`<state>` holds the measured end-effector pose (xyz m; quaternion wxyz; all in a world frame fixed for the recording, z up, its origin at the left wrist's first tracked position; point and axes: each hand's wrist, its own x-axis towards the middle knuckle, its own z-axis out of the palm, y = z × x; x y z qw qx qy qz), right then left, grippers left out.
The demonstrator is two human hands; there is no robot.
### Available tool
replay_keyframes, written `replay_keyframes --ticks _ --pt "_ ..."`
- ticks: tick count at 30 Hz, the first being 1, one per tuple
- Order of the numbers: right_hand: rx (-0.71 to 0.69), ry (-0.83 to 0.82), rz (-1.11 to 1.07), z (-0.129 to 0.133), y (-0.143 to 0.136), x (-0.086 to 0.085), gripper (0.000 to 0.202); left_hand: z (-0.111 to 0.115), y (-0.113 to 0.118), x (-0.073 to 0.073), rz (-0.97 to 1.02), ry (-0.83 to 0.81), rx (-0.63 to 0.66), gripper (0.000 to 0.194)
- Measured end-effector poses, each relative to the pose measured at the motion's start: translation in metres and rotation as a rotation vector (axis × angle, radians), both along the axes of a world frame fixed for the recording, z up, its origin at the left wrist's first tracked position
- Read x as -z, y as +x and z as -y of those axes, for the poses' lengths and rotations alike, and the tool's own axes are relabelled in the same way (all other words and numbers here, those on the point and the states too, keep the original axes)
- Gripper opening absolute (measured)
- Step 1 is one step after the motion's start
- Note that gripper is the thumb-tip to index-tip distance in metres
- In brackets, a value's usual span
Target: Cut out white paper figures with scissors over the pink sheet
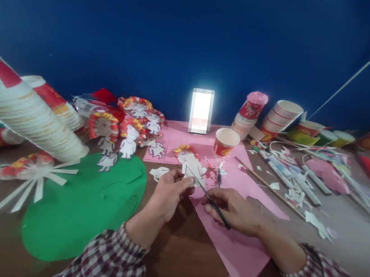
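My left hand (170, 194) pinches the lower edge of a white paper figure (189, 161), whose top carries a red and yellow curved piece. My right hand (230, 208) is closed around a thin dark tool (217, 210), its narrow tip reaching up to the figure by my left fingers. Whether the tool is a pen or a blade cannot be made out. Just behind the hands, pink paper (238, 254) lies on the brown table, with a red and white paper cup (226, 142) standing on it. A dark marker (219, 178) rests among small scraps.
Green paper (83, 207) lies left, below several finished-looking figures (128, 142). Stacked cups (34, 114) lean at far left; more stacks (281, 121) stand at back right. A wooden stick (270, 186), markers (286, 172) and scraps cover the right side. A bright screen (201, 111) stands behind.
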<state>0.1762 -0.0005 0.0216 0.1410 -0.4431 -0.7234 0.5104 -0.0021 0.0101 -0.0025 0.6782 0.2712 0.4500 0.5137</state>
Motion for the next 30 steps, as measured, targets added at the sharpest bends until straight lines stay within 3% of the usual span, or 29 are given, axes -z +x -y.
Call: replay_keyframes --ticks 30 --pt "0.073 -0.042 -0.102 0.0019 -0.0017 0.0067 0.024 0.0019 0.0005 -0.0041 0.089 -0.044 -0.038 0.022"
